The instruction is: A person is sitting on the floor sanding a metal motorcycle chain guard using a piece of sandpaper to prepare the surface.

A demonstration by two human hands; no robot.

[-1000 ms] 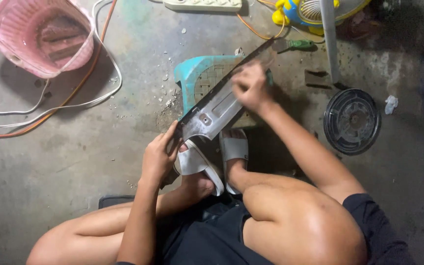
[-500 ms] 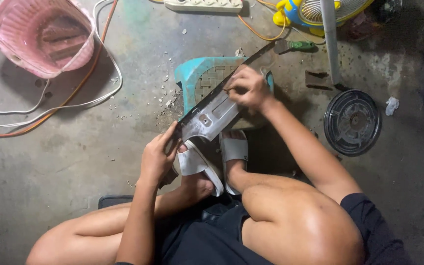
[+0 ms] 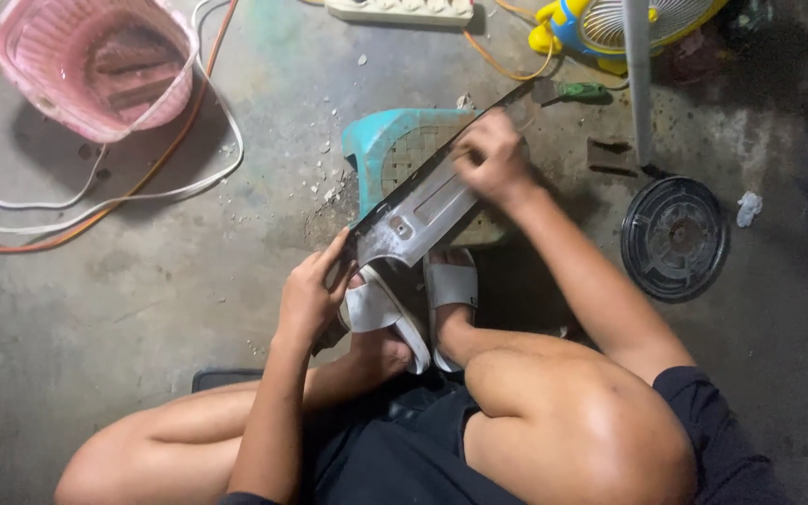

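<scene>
Both hands hold one long, flat grey panel (image 3: 423, 208) with a dark edge, lying slantwise over a teal plastic stool (image 3: 381, 145). Left hand (image 3: 309, 297) is closed around its near end above the white sandals (image 3: 418, 299). Right hand (image 3: 488, 154) presses curled fingers on its far part.

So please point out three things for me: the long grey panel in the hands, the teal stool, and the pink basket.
long grey panel (image 3: 423, 210), head view, on its flat middle face.
teal stool (image 3: 373, 150), head view, on its left top corner.
pink basket (image 3: 25, 93), head view, on its left rim.
</scene>
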